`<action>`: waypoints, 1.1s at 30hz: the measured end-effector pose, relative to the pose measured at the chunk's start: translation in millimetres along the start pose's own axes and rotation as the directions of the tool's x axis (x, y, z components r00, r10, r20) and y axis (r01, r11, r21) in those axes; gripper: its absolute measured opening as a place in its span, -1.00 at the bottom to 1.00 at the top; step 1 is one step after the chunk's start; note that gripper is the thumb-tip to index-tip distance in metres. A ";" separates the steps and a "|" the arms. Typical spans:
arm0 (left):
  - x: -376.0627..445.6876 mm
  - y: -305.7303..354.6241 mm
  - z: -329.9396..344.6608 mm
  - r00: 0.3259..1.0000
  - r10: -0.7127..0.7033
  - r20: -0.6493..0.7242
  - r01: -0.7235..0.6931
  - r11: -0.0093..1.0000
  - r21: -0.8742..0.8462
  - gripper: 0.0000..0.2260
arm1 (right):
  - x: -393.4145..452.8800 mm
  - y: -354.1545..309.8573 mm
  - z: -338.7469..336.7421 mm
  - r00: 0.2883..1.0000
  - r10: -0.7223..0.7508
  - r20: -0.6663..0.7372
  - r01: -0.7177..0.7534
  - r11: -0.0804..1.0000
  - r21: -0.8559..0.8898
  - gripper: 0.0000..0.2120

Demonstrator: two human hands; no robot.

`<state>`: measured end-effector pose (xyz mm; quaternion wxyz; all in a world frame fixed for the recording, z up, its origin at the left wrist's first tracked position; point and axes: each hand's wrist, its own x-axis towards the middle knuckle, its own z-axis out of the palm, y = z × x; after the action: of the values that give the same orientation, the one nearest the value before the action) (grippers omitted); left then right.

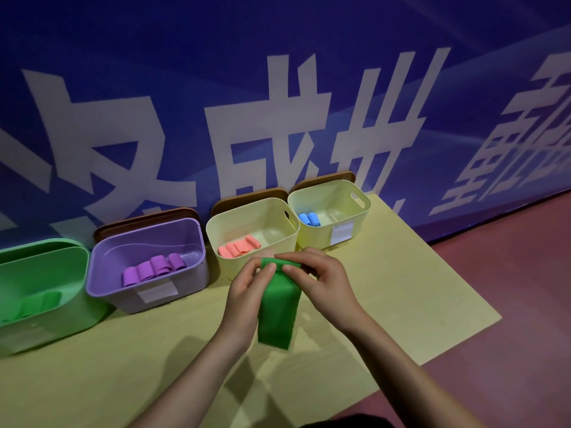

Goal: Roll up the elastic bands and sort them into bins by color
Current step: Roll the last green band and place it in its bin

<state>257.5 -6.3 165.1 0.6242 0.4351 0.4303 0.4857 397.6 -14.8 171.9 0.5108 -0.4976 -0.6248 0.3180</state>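
Green elastic band (276, 307) held above the yellow-green table (401, 304), top end between both hands, rest hanging flat toward the viewer. Left hand (247, 287) pinches the top left corner, thumb on the near face. Right hand (321, 279) grips the top right, fingers curled over the started roll at the upper edge. Behind the hands, 4 bins along the blue wall (154, 88): green bin (66, 264) with green rolls, purple bin (102, 273) with 4 purple rolls (154, 268), cream bin (216, 227) with pink rolls (239, 249), second cream bin (364, 205) with 2 blue rolls (309, 219).
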 end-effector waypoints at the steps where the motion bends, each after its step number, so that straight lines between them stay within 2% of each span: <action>1: -0.3 0.0 1.3 0.999 -0.052 -0.015 0.051 0.998 -0.044 -0.88 | 2.0 -0.6 0.3 1.000 0.006 -0.005 -0.006 1.000 0.013 -0.74; 5: -2.3 0.2 1.9 0.987 -0.156 -0.039 0.155 0.988 -0.020 -0.78 | 7.9 -1.2 4.5 1.000 0.007 -0.008 -0.007 1.000 0.019 -0.72; 15: -7.1 5.3 -4.2 0.989 -0.037 -0.143 0.052 0.993 0.108 -0.80 | 10.9 0.3 15.4 0.996 0.065 0.055 -0.067 0.997 0.032 -0.71; 20: -8.9 4.7 -3.8 0.986 -0.059 -0.156 0.072 0.994 0.079 -0.81 | 9.5 1.1 16.5 0.995 0.074 0.073 -0.076 0.997 0.016 -0.72; 23: -8.7 3.8 -1.8 0.985 -0.057 -0.166 0.068 0.996 0.056 -0.81 | 7.6 -2.1 10.5 0.987 0.064 0.145 -0.074 0.995 0.065 -0.76; 26: -7.7 2.4 0.4 0.992 -0.040 -0.117 0.048 0.996 0.069 -0.82 | 4.3 -1.8 0.5 0.974 0.134 0.182 -0.162 0.975 0.149 -0.77; 30: -7.3 2.5 3.9 0.999 -0.016 -0.030 0.020 0.991 0.131 -0.80 | -1.0 3.8 -2.2 0.952 0.261 0.158 -0.281 0.953 0.117 -0.80; 33: -6.3 3.6 4.4 1.000 0.014 0.011 -0.016 0.981 0.192 -0.80 | -2.3 3.5 -3.9 0.942 0.287 0.173 -0.314 0.937 0.156 -0.85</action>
<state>259.8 -12.5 170.4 0.5776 0.4987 0.4689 0.4448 402.3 -16.3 169.1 0.4517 -0.5139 -0.5458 0.4836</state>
